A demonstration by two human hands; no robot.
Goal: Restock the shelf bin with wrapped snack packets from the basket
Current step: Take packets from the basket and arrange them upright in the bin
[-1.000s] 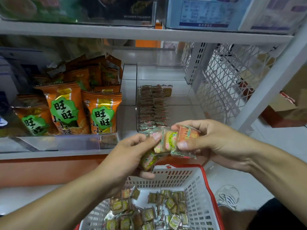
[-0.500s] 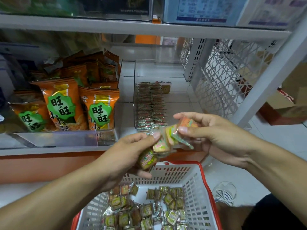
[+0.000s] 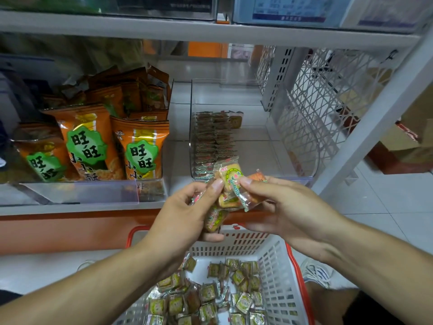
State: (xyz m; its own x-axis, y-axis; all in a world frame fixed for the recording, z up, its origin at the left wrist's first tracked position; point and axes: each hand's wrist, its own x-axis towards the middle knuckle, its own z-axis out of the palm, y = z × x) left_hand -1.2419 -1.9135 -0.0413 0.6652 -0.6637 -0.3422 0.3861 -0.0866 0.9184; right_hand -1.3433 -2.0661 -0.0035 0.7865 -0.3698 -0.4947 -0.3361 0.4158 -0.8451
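Both hands hold a small bunch of wrapped snack packets (image 3: 228,184) just in front of the shelf edge. My left hand (image 3: 185,221) grips the lower packets, thumb on top. My right hand (image 3: 281,205) pinches the upper packets between thumb and fingers. Behind them stands the clear shelf bin (image 3: 257,137), with a row of the same packets (image 3: 210,141) stacked along its left side. Below my arms is the white basket with a red rim (image 3: 276,266), holding several loose packets (image 3: 210,299).
Orange snack bags (image 3: 138,148) fill the shelf section to the left behind a clear front lip. A white wire-mesh side panel (image 3: 328,102) and a slanted white upright (image 3: 379,118) bound the bin on the right. Another shelf board (image 3: 210,31) runs overhead.
The bunch of packets has been turned and regripped between the two hands, which stay in front of the bin. The view has tipped down slightly, showing more of the basket.
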